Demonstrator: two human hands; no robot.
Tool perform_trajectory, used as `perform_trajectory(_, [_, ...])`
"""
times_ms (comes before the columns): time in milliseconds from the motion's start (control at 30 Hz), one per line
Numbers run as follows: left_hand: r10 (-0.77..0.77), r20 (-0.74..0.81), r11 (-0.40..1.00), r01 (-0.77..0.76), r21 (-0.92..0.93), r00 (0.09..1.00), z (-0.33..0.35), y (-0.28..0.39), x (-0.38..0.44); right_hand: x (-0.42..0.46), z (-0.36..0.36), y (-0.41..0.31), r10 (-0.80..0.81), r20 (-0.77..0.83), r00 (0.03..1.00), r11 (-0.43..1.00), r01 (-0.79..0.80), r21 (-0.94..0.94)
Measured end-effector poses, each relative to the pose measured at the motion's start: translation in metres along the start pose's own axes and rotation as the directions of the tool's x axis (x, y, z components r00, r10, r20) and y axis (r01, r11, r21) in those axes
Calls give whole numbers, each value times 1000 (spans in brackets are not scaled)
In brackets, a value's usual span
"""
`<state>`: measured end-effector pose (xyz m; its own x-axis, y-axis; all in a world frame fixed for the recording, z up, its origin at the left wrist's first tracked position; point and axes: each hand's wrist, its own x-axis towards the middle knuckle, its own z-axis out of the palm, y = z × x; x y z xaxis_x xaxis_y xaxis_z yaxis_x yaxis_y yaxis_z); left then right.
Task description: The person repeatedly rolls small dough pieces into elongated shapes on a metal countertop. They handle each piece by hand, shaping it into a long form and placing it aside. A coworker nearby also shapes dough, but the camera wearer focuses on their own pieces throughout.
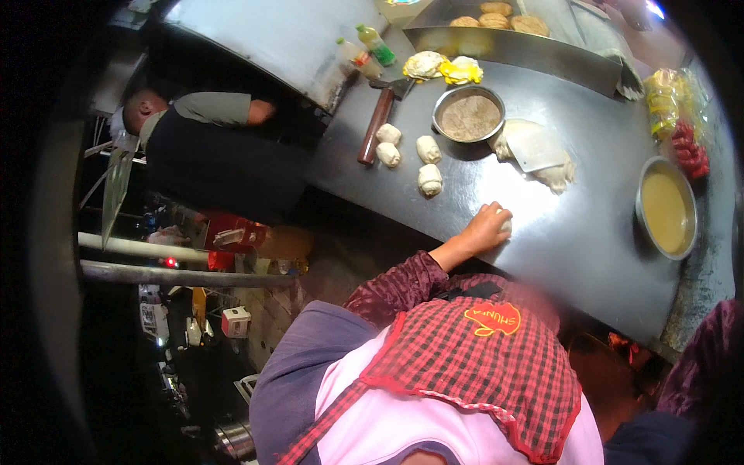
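Observation:
My left hand (487,228) is curled over a small piece of pale dough (507,222) at the near edge of the steel worktop (587,250). Most of that piece is hidden under the fingers. My right hand is out of view; only its maroon sleeve (706,354) shows at the lower right. Beyond the left hand, a flat scraper (532,148) lies on a larger mass of soft dough (561,177). Several small dough rolls (430,180) sit to the left in pairs. A metal bowl (467,139) holding a light brown, crumbly filling stands behind them.
A brown wooden rolling pin (376,127) lies by a metal-bladed tool (402,88). Two egg-like pieces (462,70), two bottles (376,45) and a tray (511,63) of round breads are farther back. Right are a bowl (641,218) of yellowish liquid and red packets (690,151). Another person (212,107) stands left.

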<state>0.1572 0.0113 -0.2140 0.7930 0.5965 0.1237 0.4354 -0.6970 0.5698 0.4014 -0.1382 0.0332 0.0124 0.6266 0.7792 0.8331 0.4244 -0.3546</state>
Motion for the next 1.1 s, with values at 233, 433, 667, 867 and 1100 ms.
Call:
perform_trajectory(233, [7, -2, 1000, -7, 4, 1000, 3, -1, -1, -4, 6, -5, 13, -1, 1000, 1000, -13, 25])
perform_trajectory(433, [61, -7, 997, -60, 55, 998, 14, -5, 7, -11, -5, -2, 44, -18, 999, 999, -44, 13])
perform_trajectory(667, [12, -18, 1000, -12, -7, 1000, 17, -18, 0, -3, 7, -1, 26, -13, 1000, 999, -26, 23])
perform_trajectory(867, [80, 47, 997, -80, 18, 996, 12, -13, 6, -10, 4, -1, 52, -20, 998, 998, -52, 21])
perform_trajectory(1100, [-30, 104, 998, 24, 63, 994, 4, 23, 6, 3, 5, 3, 44, -5, 999, 999, -44, 11])
